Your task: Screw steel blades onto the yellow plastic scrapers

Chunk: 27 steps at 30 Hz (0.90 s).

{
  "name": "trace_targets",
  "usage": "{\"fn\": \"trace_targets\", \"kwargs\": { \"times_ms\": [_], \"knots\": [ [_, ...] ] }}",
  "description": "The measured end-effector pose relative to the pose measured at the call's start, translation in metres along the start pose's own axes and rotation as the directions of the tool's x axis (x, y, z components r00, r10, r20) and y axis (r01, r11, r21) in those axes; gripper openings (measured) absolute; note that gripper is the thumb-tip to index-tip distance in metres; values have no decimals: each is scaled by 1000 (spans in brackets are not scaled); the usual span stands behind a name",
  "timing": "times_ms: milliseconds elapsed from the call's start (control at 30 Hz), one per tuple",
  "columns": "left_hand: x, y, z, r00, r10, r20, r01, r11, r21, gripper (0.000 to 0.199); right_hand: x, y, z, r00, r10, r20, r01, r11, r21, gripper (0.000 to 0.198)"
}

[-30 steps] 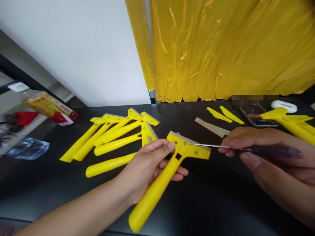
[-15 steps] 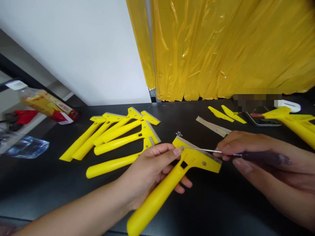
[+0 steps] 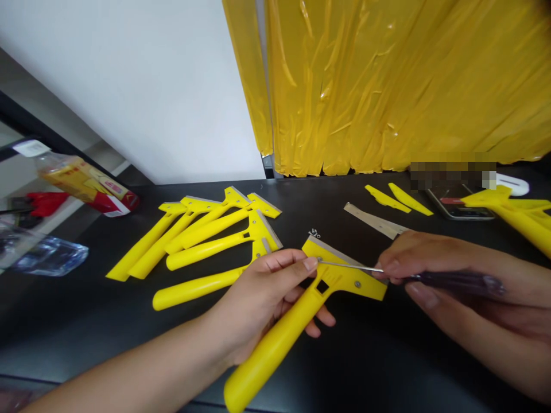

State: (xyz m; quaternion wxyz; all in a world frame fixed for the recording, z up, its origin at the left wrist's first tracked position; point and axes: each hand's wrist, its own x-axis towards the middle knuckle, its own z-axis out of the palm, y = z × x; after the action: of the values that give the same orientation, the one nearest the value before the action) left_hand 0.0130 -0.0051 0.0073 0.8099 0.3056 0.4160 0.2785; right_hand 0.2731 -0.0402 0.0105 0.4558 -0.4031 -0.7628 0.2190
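Main risk: slip of the screwdriver [image 3: 460, 282]; its shaft is laid at what looks like a shallow angle across the head of the held scraper [image 3: 295, 320], and whether the tip is seated in the near screw [image 3: 319, 260] cannot be told. If the tip cams out under twist, the thumb of the left hand [image 3: 271, 281], set just beside that screw, could be struck, or the plastic scored. Cut risk too: the blade [image 3: 331, 250] is bare along the head, and the right hand [image 3: 465, 252] is seen near its right end; gap in depth unclear. If the head is rocked by uneven torque, the blade could be skewed about the second screw [image 3: 357, 284]. The left hand is closed round the scraper's neck, thumb on the face, fingers under; the right is wrapped firmly on the screwdriver handle. Location: the scraper is held over the counter [image 3: 107, 321], right of the scraper row [image 3: 209, 230] and nearer the wearer. Long axis is run along the handle, butt toward the wearer, head aimed away and rightward; blade edge is faced away, screw face up. Loose screws [image 3: 314, 233] are lying right of the row, easily scattered if knocked.
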Motion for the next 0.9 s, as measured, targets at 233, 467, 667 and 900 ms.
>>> {"fn": "trace_targets", "kwargs": {
  "times_ms": [233,467,667,900],
  "knots": [
    [2,-1,-2,1000,4,12,-4,1000,27,21,-1,3,-2,1000,-13,-14,13,1000,-5,35],
    [2,-1,-3,999,30,20,-31,999,43,20,1,1,2,999,18,-50,-18,1000,-8,30],
    [1,-3,-4,998,48,34,-50,997,56,20,1,3,3,992,89,-92,-84,995,60,23],
    [2,-2,-5,998,51,36,-53,997,61,20,11,9,2,974,212,-80,-199,969,145,8]
  ]
}}
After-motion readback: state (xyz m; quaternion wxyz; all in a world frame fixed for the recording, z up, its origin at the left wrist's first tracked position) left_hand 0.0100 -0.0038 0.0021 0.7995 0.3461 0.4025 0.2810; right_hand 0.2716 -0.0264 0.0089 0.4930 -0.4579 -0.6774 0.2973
